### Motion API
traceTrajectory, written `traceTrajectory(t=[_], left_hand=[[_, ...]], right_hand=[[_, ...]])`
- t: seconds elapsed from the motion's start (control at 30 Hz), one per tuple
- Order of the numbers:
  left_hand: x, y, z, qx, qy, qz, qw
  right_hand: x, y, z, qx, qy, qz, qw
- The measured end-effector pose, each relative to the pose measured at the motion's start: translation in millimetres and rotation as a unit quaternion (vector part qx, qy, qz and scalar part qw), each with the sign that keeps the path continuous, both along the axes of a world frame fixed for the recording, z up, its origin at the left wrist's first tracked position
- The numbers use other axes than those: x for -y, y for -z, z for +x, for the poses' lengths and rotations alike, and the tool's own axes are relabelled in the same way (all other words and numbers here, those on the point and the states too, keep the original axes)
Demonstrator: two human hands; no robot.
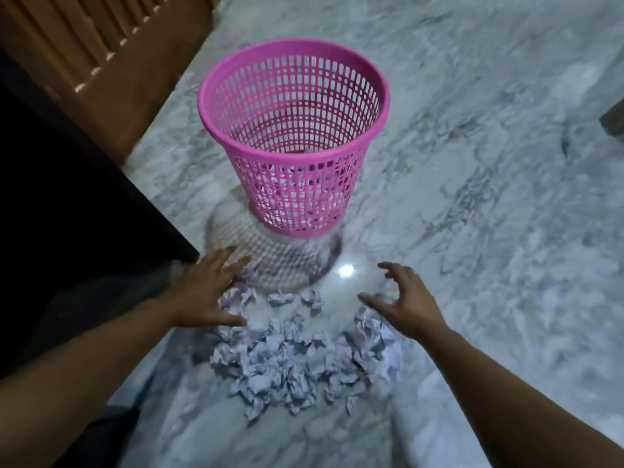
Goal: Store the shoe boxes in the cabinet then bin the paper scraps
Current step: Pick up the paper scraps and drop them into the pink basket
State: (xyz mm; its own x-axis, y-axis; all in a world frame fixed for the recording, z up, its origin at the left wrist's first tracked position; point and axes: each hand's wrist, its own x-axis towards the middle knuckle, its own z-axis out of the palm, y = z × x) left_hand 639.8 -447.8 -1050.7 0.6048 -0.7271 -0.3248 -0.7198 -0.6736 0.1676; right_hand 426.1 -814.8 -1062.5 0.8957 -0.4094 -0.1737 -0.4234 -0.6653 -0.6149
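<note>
A pink mesh waste basket [351, 163] stands upright on the glossy marble floor, with a few white scraps visible through its wall near the bottom. In front of it lies a heap of crumpled white paper scraps [297, 359]. My left hand [206, 292] hovers over the heap's far left edge, fingers spread, holding nothing. My right hand [401, 302] hovers over the heap's far right edge, fingers curled apart and empty. Both hands sit between the heap and the basket. No shoe boxes are in view.
A dark cabinet side [67, 204] runs along the left, with a slatted wooden door [101, 45] behind it. Grey-white marble floor [506, 197] spreads to the right. A dark furniture corner [613, 119] shows at the right edge.
</note>
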Motion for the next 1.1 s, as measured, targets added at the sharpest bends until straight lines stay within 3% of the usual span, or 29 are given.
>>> traceTrajectory(t=[0.1,0.2,0.43,0.53,0.77,0.87,1.1], left_hand=[[-29.8,21.8,3.3,-0.058,-0.026,0.104,0.993],[-43.1,36.6,-11.0,-0.114,0.019,0.118,0.986],[-9.4,44.9,-80.3,-0.124,0.157,0.053,0.978],[11.3,51.1,-107.1,-0.099,0.157,0.041,0.982],[45.7,48.3,-116.0,-0.135,0.123,-0.023,0.983],[56.8,43.9,-107.0,-0.134,0.116,-0.051,0.983],[83.3,27.7,-88.7,-0.144,0.059,-0.165,0.974]], right_hand=[[-25.4,33.5,-48.1,-0.136,-0.127,-0.037,0.982],[-52.5,51.8,-69.7,-0.19,-0.176,-0.068,0.963],[-105.6,58.0,-37.0,-0.131,-0.255,-0.127,0.95],[-121.3,56.4,-26.8,-0.136,-0.275,-0.146,0.94],[-110.8,55.4,-30.3,-0.095,-0.207,-0.151,0.962],[-95.6,52.6,-31.3,-0.1,-0.176,-0.103,0.974],[-80.4,34.7,-19.5,0.005,-0.012,0.009,1.0]])
